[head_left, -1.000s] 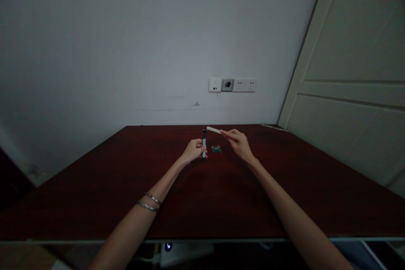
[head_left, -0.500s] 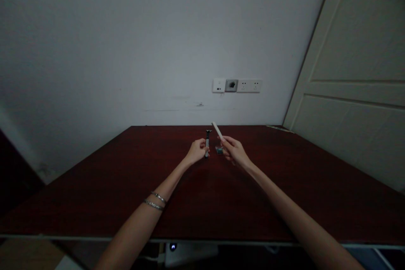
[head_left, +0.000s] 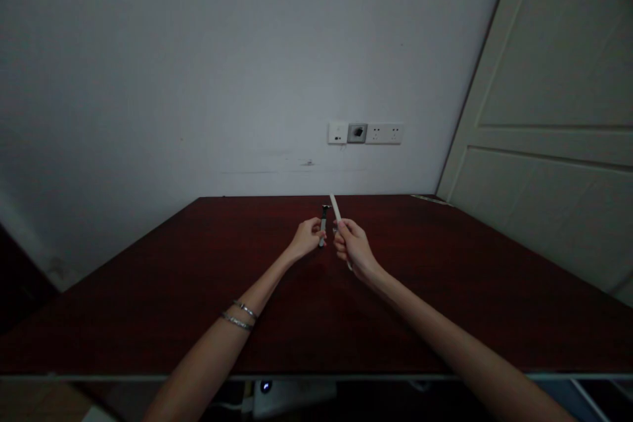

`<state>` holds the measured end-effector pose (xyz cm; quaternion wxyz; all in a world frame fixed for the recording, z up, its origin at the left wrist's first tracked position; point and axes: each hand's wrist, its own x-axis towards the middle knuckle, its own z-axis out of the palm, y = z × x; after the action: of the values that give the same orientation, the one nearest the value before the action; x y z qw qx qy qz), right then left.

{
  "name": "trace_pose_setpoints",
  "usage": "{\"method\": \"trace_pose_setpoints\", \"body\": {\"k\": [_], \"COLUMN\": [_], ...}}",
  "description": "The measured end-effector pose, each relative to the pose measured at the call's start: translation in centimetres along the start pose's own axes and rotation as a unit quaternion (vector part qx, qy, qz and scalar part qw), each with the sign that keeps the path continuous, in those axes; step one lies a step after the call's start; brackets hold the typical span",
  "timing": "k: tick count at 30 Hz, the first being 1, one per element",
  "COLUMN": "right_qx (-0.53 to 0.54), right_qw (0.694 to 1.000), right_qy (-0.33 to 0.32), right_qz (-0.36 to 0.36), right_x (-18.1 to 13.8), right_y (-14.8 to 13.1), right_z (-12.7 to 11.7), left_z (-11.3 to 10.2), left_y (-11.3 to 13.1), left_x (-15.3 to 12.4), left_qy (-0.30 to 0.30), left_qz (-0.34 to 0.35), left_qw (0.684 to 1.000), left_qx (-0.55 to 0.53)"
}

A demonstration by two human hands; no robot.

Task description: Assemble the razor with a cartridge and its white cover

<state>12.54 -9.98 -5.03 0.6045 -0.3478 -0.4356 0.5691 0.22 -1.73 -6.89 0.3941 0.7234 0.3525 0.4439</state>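
Okay, both hands are occupied over the surface [head_left: 306, 316], well in from the near edge and closer to the far edge, about midway between the left and right edges. Left hand [head_left: 305, 237] pinches a razor-like tool [head_left: 323, 225] by its grey handle, thumb against fingers, dark T-shaped head pointing to the far edge. Right hand [head_left: 355, 247] has its fingers curled round a white stick [head_left: 335, 207]; the upper end leans toward the left edge, a short stub pokes out below the fist.

Main risk: a knock. Stick and tool head are just beside each other, contact or not cannot be told; a small leftward swing of the right hand would probably clip the head and twist the handle out of that light pinch. Left grip sits low on the handle, so a push up at the head would likely have good leverage. If the head carries a blade, too small to tell, stray right fingers could get nicked.

Second: something small [head_left: 335, 227] shows past the right fingers, mostly hidden. If it lies on the surface, lowering that fist could shove it toward the far edge. Stick looks smooth, so a loose grip might let it slide.
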Motion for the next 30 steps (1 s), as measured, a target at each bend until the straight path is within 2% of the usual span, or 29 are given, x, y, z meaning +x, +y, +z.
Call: {"method": "trace_pose_setpoints", "body": {"k": [6, 11, 16, 21, 26, 30], "right_qx": [0.004, 0.027, 0.021, 0.05, 0.029, 0.046], "right_qw": [1.0, 0.999, 1.0, 0.998, 0.999, 0.999], "right_qy": [0.003, 0.021, 0.0, 0.01, -0.018, 0.007], "right_qz": [0.0, -0.023, 0.015, -0.026, 0.018, -0.021], "right_x": [-0.1, 0.0, -0.7, -0.4, -0.5, -0.3], "right_y": [0.7, 0.4, 1.2, 1.0, 1.5, 1.2], "right_z": [0.6, 1.0, 1.3, 2.1, 2.5, 2.3], "left_z": [-0.1, -0.2, -0.4, -0.3, -0.6, -0.5], "left_y": [-0.8, 0.0, 0.5, 0.1, 0.2, 0.4], "left_x": [0.1, 0.0, 0.1, 0.2, 0.2, 0.1], "left_qy": [0.003, 0.014, 0.029, 0.023, 0.032, 0.026], "left_qz": [0.013, 0.022, -0.002, 0.032, 0.025, 0.029], "left_qw": [1.0, 0.999, 1.0, 0.999, 0.999, 0.999], "left_qx": [0.023, 0.033, 0.011, 0.024, 0.027, 0.014]}}
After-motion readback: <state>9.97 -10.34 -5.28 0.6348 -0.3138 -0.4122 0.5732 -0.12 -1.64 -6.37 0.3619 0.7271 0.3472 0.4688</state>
